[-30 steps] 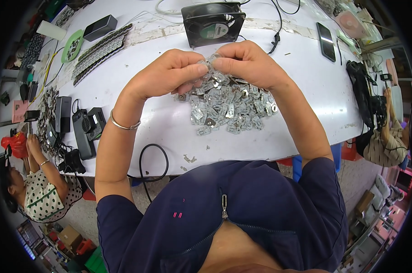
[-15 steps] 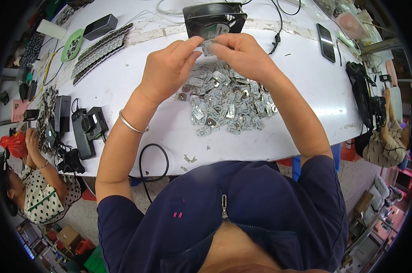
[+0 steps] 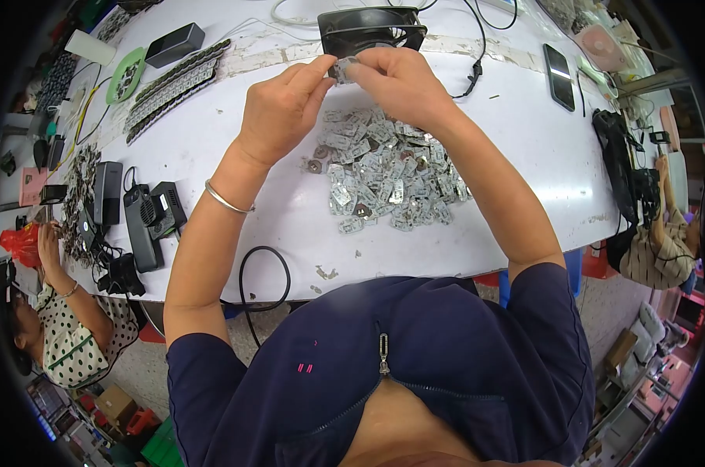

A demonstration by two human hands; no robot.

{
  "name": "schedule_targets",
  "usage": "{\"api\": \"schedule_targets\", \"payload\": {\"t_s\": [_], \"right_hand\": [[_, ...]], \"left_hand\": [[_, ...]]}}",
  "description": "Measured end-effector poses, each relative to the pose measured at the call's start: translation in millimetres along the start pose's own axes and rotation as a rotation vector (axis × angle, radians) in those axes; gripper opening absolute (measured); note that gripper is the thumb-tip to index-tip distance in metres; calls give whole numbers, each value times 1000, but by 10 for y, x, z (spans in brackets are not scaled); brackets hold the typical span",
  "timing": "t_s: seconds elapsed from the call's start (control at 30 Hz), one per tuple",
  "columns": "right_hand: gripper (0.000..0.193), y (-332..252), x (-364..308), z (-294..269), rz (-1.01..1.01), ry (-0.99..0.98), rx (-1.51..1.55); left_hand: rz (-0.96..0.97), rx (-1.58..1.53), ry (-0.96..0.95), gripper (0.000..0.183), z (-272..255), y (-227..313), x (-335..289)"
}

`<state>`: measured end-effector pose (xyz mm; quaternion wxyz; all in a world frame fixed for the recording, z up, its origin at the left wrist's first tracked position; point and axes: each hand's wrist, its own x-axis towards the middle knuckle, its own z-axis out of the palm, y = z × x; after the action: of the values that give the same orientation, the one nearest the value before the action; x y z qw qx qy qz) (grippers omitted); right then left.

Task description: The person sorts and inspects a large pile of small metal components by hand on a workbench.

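A small flat grey-white part (image 3: 342, 71) is pinched between both hands in front of the black fan. My left hand (image 3: 284, 109) grips its left edge with thumb and fingertips. On the other side my right hand (image 3: 403, 84) holds it, the fingers curled and partly covering it. Beneath and nearer lies a loose pile of similar small flat parts (image 3: 387, 175), some with round brown or shiny metal discs. The exact kind of the held part is too small to make out.
Beyond my hands stands a black fan (image 3: 372, 27). Rows of grey parts (image 3: 177, 89), a green tray (image 3: 125, 76) and a grey box (image 3: 175, 45) lie left; a phone (image 3: 558, 76) lies right. Black devices (image 3: 154, 226) sit near left. A person (image 3: 76, 335) works at each side.
Both hands, with the small part between them, have shifted slightly left and away from me. The pile looks unchanged. At the left, the other person's hand and red bag have moved a little.
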<state>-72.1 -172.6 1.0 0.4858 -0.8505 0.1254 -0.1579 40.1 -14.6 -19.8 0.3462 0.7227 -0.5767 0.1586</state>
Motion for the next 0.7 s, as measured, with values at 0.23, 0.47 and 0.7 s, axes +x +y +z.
{"api": "schedule_targets", "payload": {"t_s": [0.23, 0.47, 0.7], "right_hand": [[31, 58, 39, 36, 51, -78, 18], [32, 59, 105, 103, -46, 34, -64], [35, 75, 125, 138, 44, 68, 95]], "left_hand": [[129, 42, 131, 22, 79, -134, -4], [-36, -49, 146, 22, 138, -152, -12], [-138, -60, 81, 27, 66, 28, -59]]}}
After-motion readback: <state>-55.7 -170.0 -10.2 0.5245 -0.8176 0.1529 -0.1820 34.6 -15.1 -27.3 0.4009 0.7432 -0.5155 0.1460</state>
